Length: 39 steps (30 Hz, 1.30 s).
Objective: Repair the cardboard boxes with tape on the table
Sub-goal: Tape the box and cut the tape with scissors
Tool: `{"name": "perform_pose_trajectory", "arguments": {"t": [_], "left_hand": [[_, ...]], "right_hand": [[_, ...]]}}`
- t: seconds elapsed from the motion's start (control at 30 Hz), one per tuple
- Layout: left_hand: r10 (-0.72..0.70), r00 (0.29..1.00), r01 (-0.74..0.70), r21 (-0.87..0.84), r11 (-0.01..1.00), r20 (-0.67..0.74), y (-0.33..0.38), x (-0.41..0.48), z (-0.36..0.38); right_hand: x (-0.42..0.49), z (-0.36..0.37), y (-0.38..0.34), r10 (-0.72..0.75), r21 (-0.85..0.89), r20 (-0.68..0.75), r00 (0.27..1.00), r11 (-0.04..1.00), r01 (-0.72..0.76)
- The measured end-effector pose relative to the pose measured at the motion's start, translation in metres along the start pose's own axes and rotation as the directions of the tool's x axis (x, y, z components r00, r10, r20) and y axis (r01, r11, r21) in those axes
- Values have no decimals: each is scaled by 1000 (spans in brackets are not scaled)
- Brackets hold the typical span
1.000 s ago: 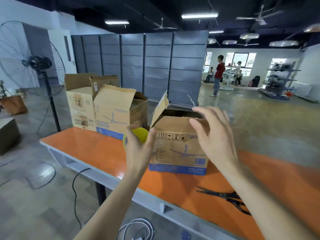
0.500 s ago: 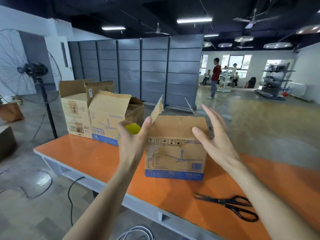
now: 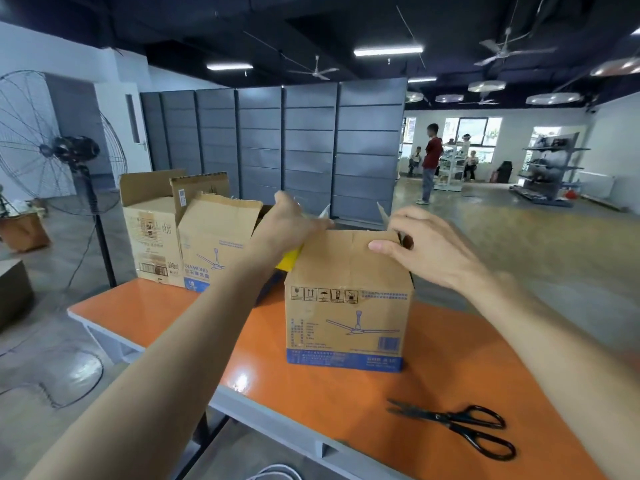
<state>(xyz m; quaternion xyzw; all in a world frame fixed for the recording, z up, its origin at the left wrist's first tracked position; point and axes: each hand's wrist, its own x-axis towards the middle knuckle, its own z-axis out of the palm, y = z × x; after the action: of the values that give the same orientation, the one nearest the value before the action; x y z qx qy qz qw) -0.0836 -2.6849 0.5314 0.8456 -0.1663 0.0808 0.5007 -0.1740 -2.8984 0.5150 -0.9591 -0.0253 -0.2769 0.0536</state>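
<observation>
Both hands (image 3: 429,251) atop front box (image 3: 346,306)

I am working with both arms uncovered, my left forearm (image 3: 194,334) and right forearm (image 3: 554,341) showing bare from the lower edge of the view up to my left hand (image 3: 287,226) and right hand (image 3: 429,251) (its thumbnail (image 3: 375,246) is showing trimmed short).
</observation>
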Motion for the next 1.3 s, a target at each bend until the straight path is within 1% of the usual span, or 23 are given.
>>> {"name": "perform_pose_trajectory", "arguments": {"t": [0.07, 0.17, 0.3, 0.43, 0.5, 0.57, 0.63, 0.77, 0.83, 0.93, 1.0, 1.03, 1.07, 1.1, 1.13, 1.17, 1.23, 1.27, 1.3], "left_hand": [[-42, 999, 41, -43, 998, -10, -4, 11, 0], [-134, 991, 135, -130, 982, 11, -13, 13, -3], [-105, 994, 100, -236, 967, -6, -23, 2, 2], [-114, 992, 120, -178, 977, 46, -8, 10, 2], [-143, 986, 151, -93, 984, 83, 2, 17, 3], [-144, 986, 144, -4, 990, 87, 6, 25, 6], [-122, 991, 121, 31, 992, 51, 4, 32, 7], [-85, 996, 88, -85, 993, 36, -9, 33, 1], [-58, 998, 57, -110, 992, -6, -18, 27, -10], [-74, 992, 52, -211, 976, -98, -32, 24, -25], [-62, 984, 29, -191, 981, -168, -33, 13, -25], [-56, 981, 21, -184, 983, -185, -33, 8, -20], [-36, 983, -1, -203, 979, -179, -36, 6, -13], [-9, 985, -29, -218, 976, -172, -36, 2, -5], [20, 987, -54, -209, 976, -160, -38, -2, 3], [61, 987, -86, -173, 981, -147, -38, -7, 11], [177, 975, -184, -40, 982, -136, -42, -12, 23], [240, 964, -237, 38, 971, -117, -43, -14, 27], [286, 955, -276, 113, 954, -76, -42, -16, 31]], "right_hand": [[-3, -2, 3, 67, 12, -56, 996, 998, -67], [-7, 2, 9, 116, 25, -119, 986, 993, -114], [-8, 10, 8, 139, 122, -155, 978, 985, -121], [-10, 16, 9, 109, 108, -205, 973, 990, -88], [-11, 17, 11, 87, 85, -227, 970, 994, -69], [-13, 17, 13, 73, 65, -241, 968, 996, -59], [-14, 15, 13, 58, 24, -242, 969, 998, -54], [-9, 16, 11, 87, -26, -272, 958, 995, -97], [-6, 20, 13, 107, -27, -299, 948, 992, -121], [-2, 31, 13, 168, 23, -331, 929, 985, -170], [0, 46, 5, 191, 77, -320, 928, 981, -176], [0, 56, -1, 202, 132, -283, 938, 976, -171], [-1, 68, -6, 208, 215, -252, 945, 964, -155], [-4, 79, -10, 245, 297, -218, 945, 939, -175], [-8, 90, -13, 268, 349, -196, 943, 918, -189], [-10, 100, -13, 264, 360, -192, 945, 915, -183], [-13, 106, -8, 221, 284, -215, 951, 946, -156], [-15, 102, -7, 191, 240, -203, 960, 961, -140], [-18, 97, -6, 154, 201, -157, 975, 972, -121]]}}
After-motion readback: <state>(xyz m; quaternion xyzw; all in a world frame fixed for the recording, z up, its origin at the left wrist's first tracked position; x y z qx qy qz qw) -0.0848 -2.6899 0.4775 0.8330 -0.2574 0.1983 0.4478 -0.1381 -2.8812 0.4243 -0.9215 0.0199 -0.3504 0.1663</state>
